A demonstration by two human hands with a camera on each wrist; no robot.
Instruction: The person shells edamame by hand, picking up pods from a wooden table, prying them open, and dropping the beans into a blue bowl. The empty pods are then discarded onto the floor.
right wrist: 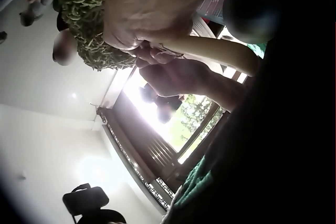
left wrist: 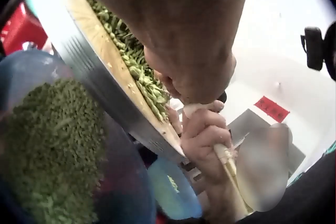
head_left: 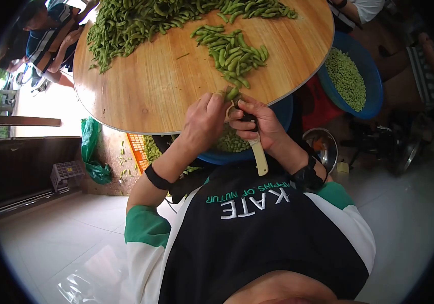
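A green pod (head_left: pixel 232 93) is pinched at the table's near edge by the fingers of my left hand (head_left: pixel 204 121). Beside it my right hand (head_left: pixel 261 124) curls round a knife whose cream handle (head_left: pixel 259 157) points back toward my body; its blade is hidden by the fingers. The handle (right wrist: pixel 220 53) also shows below my right hand (right wrist: pixel 152 8) in the right wrist view. Just beyond the hands lies a small group of pods (head_left: pixel 234 55) on the round wooden table (head_left: pixel 146 96).
Larger heaps of pods (head_left: pixel 125 25) cover the table's far side. Under the hands is a blue basin (head_left: pixel 217 158) of beans; another blue basin (head_left: pixel 371 93) stands at the right near a metal bowl (head_left: pixel 328 147). An orange basket (head_left: pixel 138 152) is at the left. Other people sit around.
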